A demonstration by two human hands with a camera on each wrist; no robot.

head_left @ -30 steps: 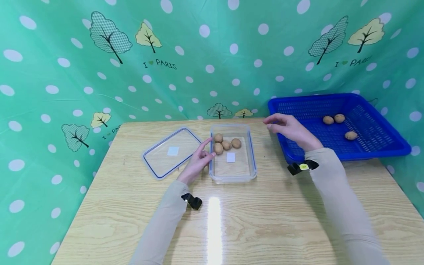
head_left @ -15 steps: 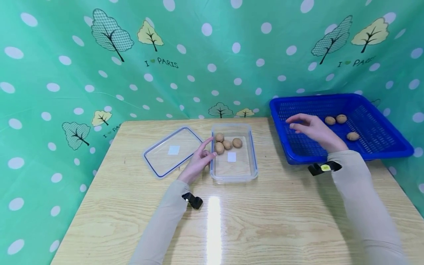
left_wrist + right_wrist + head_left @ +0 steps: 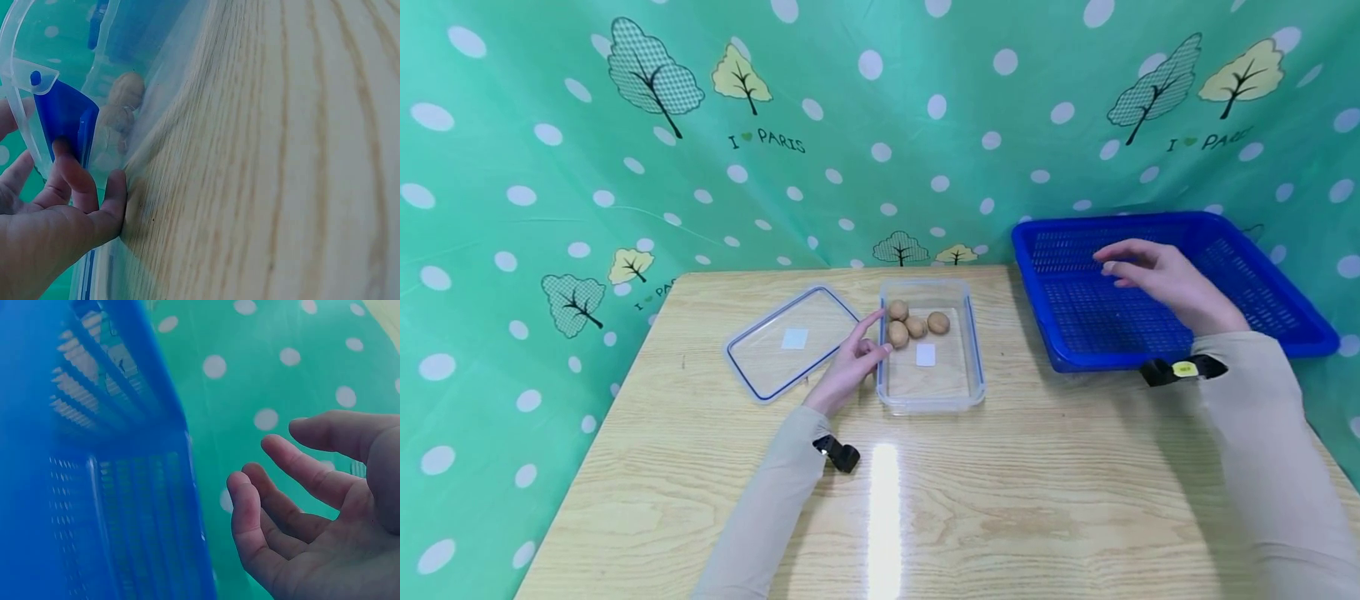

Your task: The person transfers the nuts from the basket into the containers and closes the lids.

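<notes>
The right hand (image 3: 1172, 279) hung over the blue plastic basket (image 3: 1060, 321), fingers parted and holding nothing, so a slow reach clear of the rim seemed best, while the left hand (image 3: 850, 365), fingers loosely spread, rested against the lidless container (image 3: 940, 382) where four walnuts (image 3: 938, 322) lay.

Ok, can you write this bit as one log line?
left hand: touching clear box | right hand: over blue basket, holding nothing | walnuts: four in clear box | lid: off, on table

Right hand (image 3: 1172, 279) hovers over blue basket (image 3: 1097, 360); left hand (image 3: 850, 364) touches clear container (image 3: 925, 385).
Four walnuts (image 3: 917, 327) sit inside it; a blue-edged lid (image 3: 767, 358) lies to its left.
</notes>
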